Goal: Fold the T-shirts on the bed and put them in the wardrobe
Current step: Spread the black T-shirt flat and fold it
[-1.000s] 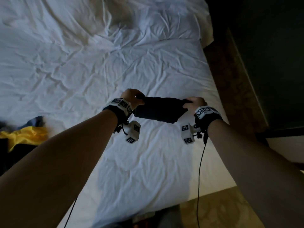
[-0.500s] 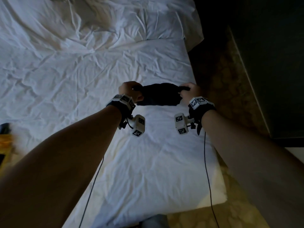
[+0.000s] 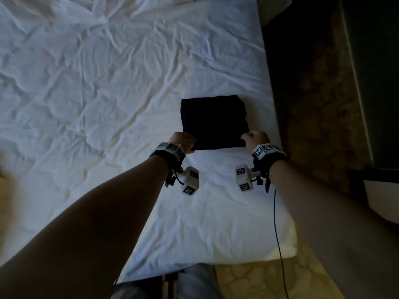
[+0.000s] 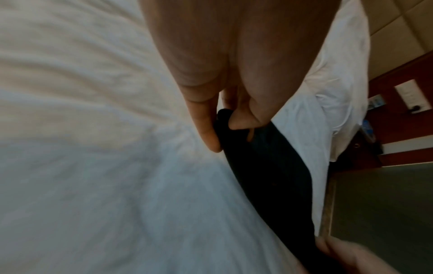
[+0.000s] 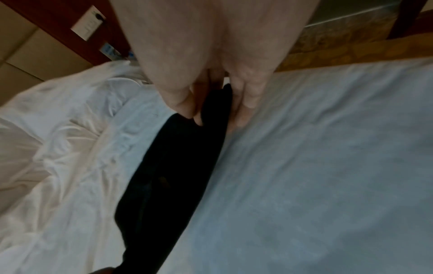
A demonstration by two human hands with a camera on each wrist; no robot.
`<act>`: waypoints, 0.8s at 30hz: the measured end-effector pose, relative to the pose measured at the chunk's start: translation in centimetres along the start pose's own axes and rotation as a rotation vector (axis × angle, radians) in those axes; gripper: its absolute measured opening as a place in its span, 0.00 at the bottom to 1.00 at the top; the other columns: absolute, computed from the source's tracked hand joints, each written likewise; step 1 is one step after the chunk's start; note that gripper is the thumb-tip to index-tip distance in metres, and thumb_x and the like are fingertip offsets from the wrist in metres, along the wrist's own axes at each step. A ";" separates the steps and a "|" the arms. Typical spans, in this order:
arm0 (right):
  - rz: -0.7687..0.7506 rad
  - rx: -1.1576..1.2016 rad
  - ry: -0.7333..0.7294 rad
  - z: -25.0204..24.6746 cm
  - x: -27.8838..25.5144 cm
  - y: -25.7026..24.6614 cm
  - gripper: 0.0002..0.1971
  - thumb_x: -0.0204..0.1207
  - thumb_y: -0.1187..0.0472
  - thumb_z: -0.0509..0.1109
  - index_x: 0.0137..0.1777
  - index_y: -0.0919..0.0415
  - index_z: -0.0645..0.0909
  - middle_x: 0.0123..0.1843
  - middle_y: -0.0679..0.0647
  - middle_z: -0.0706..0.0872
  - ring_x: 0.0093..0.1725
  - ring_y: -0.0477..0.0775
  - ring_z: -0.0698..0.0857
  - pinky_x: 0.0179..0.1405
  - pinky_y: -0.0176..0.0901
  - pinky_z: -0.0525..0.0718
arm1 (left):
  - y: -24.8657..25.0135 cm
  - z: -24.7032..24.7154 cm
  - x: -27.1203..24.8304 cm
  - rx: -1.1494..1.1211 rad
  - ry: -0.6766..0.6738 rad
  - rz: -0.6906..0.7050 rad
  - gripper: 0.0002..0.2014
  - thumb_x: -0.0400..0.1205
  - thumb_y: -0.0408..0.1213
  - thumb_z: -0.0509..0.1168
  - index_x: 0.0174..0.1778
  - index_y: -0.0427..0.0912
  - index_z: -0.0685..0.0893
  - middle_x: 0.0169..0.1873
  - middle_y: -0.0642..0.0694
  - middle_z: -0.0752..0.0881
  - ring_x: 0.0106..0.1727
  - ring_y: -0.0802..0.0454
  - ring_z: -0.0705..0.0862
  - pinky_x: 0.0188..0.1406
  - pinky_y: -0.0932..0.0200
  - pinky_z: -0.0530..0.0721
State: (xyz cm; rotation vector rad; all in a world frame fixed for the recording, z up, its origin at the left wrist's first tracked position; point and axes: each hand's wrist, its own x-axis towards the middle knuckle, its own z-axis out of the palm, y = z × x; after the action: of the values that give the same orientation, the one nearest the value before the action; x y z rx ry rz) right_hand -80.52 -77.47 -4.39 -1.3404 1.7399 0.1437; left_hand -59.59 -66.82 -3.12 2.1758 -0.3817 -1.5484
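Observation:
A black T-shirt [image 3: 213,123], folded into a neat square, lies flat on the white bed [image 3: 97,93] near its right edge. My left hand [image 3: 183,141] pinches the near left corner of the T-shirt [image 4: 269,166], thumb on top and fingers beneath. At the near right corner my right hand [image 3: 254,138] pinches the same black T-shirt [image 5: 175,166] between thumb and fingers. Both wrists hover just above the sheet.
The bed's right edge [image 3: 272,117] drops to a dark patterned floor [image 3: 313,104]. A dark panel [image 3: 375,83] stands at far right. A cable [image 3: 277,244] hangs from my right wrist. Crumpled bedding [image 5: 58,115] lies beyond the T-shirt.
The T-shirt was held bunched in the air between both hands; it now lies spread flat as a square on the bed, with both hands still on its near corners.

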 end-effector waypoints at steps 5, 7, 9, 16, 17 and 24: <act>0.043 -0.086 -0.103 0.7 -0.1 1.4 0.16 0.78 0.53 0.65 0.53 0.64 0.87 0.48 0.64 0.89 0.46 0.63 0.87 0.49 0.51 0.84 | -1.6 0.5 -0.6 -0.022 -0.060 -0.102 0.14 0.85 0.32 0.62 0.66 0.33 0.81 0.61 0.35 0.83 0.61 0.38 0.85 0.52 0.44 0.88; 0.058 -0.121 -0.125 0.4 -0.6 1.2 0.15 0.78 0.53 0.63 0.49 0.63 0.87 0.44 0.61 0.88 0.42 0.62 0.85 0.44 0.47 0.81 | -1.7 -0.2 -1.4 -0.028 -0.066 -0.144 0.12 0.86 0.32 0.61 0.62 0.32 0.81 0.57 0.35 0.83 0.54 0.41 0.85 0.44 0.49 0.89; 0.067 -0.128 -0.121 0.2 -1.6 0.7 0.13 0.77 0.54 0.62 0.41 0.62 0.84 0.38 0.59 0.83 0.35 0.59 0.80 0.37 0.44 0.74 | -1.7 -1.3 -2.5 -0.033 -0.062 -0.159 0.10 0.85 0.32 0.62 0.59 0.32 0.82 0.56 0.37 0.84 0.51 0.44 0.85 0.44 0.50 0.88; -0.011 0.043 -0.221 3.7 -5.5 -1.9 0.22 0.72 0.54 0.65 0.57 0.72 0.82 0.59 0.72 0.86 0.59 0.72 0.85 0.64 0.66 0.82 | -2.0 -7.5 -9.0 -0.174 0.007 -0.108 0.11 0.86 0.37 0.62 0.60 0.36 0.83 0.60 0.39 0.86 0.55 0.42 0.86 0.54 0.46 0.86; -0.028 0.054 -0.233 4.8 -5.7 -2.2 0.23 0.70 0.53 0.65 0.57 0.71 0.82 0.59 0.72 0.86 0.59 0.72 0.85 0.64 0.66 0.82 | -2.3 -8.6 -10.3 -0.175 0.016 -0.093 0.11 0.86 0.37 0.62 0.60 0.37 0.83 0.60 0.40 0.86 0.54 0.43 0.85 0.53 0.47 0.86; -0.139 0.056 -0.293 11.6 -15.9 -9.8 0.13 0.75 0.61 0.67 0.28 0.59 0.80 0.35 0.63 0.82 0.39 0.65 0.83 0.46 0.60 0.83 | -6.5 -18.3 -17.6 -0.282 0.129 -0.057 0.10 0.88 0.34 0.58 0.57 0.36 0.83 0.60 0.36 0.85 0.54 0.40 0.84 0.54 0.46 0.83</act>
State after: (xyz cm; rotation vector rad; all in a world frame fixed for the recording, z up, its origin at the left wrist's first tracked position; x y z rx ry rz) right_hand -65.78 -63.43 4.05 -1.3224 1.3924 0.2012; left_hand -48.46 -49.58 13.09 2.0647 -0.0565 -1.3875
